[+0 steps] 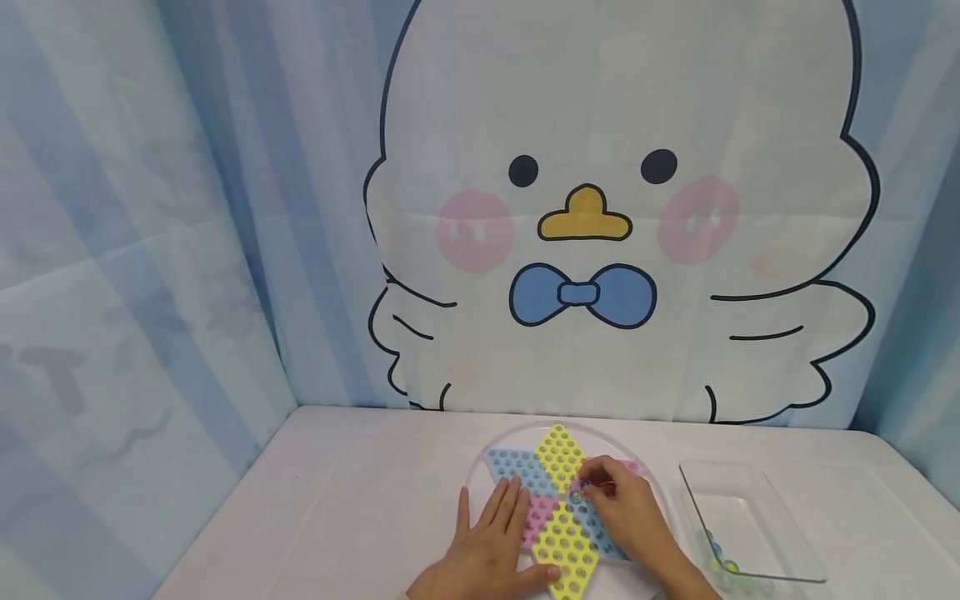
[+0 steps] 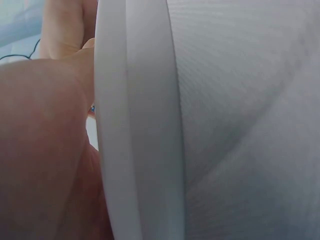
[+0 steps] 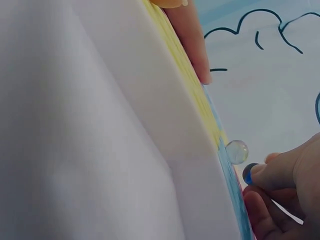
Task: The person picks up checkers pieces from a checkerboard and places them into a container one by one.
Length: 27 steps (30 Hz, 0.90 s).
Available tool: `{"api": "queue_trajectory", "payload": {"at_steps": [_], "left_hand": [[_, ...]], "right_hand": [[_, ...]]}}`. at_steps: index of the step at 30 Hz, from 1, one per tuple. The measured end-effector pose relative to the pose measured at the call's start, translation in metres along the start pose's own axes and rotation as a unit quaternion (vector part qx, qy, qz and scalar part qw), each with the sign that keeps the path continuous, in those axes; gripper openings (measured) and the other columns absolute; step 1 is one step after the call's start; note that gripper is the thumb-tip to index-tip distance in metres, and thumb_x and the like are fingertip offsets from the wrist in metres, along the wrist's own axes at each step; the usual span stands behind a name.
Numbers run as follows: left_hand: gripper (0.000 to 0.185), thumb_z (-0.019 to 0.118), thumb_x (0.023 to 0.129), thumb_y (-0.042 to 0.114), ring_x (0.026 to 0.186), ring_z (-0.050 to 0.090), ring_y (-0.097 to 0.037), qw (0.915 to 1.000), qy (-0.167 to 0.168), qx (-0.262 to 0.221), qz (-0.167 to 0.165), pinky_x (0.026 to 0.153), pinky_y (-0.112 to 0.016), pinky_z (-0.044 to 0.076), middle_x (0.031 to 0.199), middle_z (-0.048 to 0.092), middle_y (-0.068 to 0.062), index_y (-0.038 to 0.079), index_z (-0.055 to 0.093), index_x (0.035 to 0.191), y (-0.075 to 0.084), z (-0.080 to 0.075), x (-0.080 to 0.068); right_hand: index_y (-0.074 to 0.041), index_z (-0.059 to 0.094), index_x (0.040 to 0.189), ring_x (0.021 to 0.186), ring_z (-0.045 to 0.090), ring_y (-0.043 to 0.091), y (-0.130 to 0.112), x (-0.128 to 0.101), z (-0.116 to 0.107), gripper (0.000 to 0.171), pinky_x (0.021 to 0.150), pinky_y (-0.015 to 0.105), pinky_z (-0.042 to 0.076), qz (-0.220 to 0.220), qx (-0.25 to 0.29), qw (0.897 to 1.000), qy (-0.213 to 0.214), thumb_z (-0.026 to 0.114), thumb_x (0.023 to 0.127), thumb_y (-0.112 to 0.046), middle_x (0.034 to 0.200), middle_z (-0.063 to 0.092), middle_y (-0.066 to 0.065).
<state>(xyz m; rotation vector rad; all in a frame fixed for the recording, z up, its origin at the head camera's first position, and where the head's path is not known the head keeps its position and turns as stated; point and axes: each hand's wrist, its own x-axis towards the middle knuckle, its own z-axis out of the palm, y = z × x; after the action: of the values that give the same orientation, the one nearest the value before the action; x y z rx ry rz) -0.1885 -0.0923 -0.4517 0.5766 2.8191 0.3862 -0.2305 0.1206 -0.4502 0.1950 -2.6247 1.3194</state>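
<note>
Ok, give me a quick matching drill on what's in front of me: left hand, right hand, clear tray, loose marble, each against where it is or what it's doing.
Things:
1. left hand
2. right hand
3. clear tray
4. clear marble

States:
A. sits on the star board
B. right of the board, holds a few marbles
C. lies flat on the board
D. pinches a blue marble

Pairs: 1-C, 2-D, 3-B, 4-A

- game board: plastic, smooth, matt pastel star with holes
- marble: clear glass, glossy
- tray: clear glossy plastic
- table: white, smooth, matt
- backdrop: printed cloth, creased
</note>
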Motion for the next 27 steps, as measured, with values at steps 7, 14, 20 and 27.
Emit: {"api": "queue_trajectory", "payload": {"at_steps": [7, 14, 20, 27], "left_hand": [[0.11, 0.026, 0.08, 0.091, 0.156, 0.008, -0.022, 1.0, -0.003, 0.005, -0.005, 0.116, -0.069, 0.002, 0.169, 0.009, -0.003, 0.016, 0.016, 0.16, 0.0, 0.001, 0.002], [0.11, 0.026, 0.079, 0.091, 0.156, 0.008, -0.022, 1.0, -0.001, -0.001, -0.007, 0.116, -0.069, 0.001, 0.168, 0.009, -0.003, 0.017, 0.017, 0.16, -0.002, 0.002, 0.0], [0.11, 0.026, 0.079, 0.091, 0.156, 0.008, -0.022, 1.0, 0.0, -0.002, -0.006, 0.116, -0.069, 0.001, 0.169, 0.009, -0.003, 0.017, 0.016, 0.16, -0.001, 0.001, 0.0], [0.107, 0.031, 0.082, 0.088, 0.156, 0.007, -0.022, 0.9998, -0.013, 0.008, -0.015, 0.116, -0.068, 0.001, 0.169, 0.008, -0.003, 0.016, 0.016, 0.16, 0.001, 0.0, 0.001]], "right_hand": [[-0.012, 0.068, 0.105, 0.101, 0.065, 0.015, -0.003, 0.002, -0.01, 0.019, 0.088, 0.032, 0.054, 0.027, -0.005, 1.0, -0.008, 0.065, 0.09, -0.001, 0.104, 0.07, 0.001], [-0.01, 0.066, 0.11, 0.104, 0.065, 0.016, -0.007, 0.002, -0.021, 0.02, 0.088, 0.03, 0.055, 0.036, 0.005, 0.999, -0.004, 0.063, 0.092, -0.002, 0.11, 0.07, 0.003], [-0.009, 0.065, 0.113, 0.106, 0.065, 0.017, -0.009, 0.001, -0.029, 0.02, 0.091, 0.031, 0.055, 0.043, 0.003, 0.999, 0.0, 0.062, 0.093, -0.003, 0.113, 0.069, 0.005], [-0.008, 0.065, 0.111, 0.103, 0.065, 0.017, -0.012, -0.002, -0.038, 0.018, 0.088, 0.028, 0.055, 0.017, -0.004, 1.0, 0.011, 0.062, 0.093, -0.005, 0.111, 0.07, 0.005]]}}
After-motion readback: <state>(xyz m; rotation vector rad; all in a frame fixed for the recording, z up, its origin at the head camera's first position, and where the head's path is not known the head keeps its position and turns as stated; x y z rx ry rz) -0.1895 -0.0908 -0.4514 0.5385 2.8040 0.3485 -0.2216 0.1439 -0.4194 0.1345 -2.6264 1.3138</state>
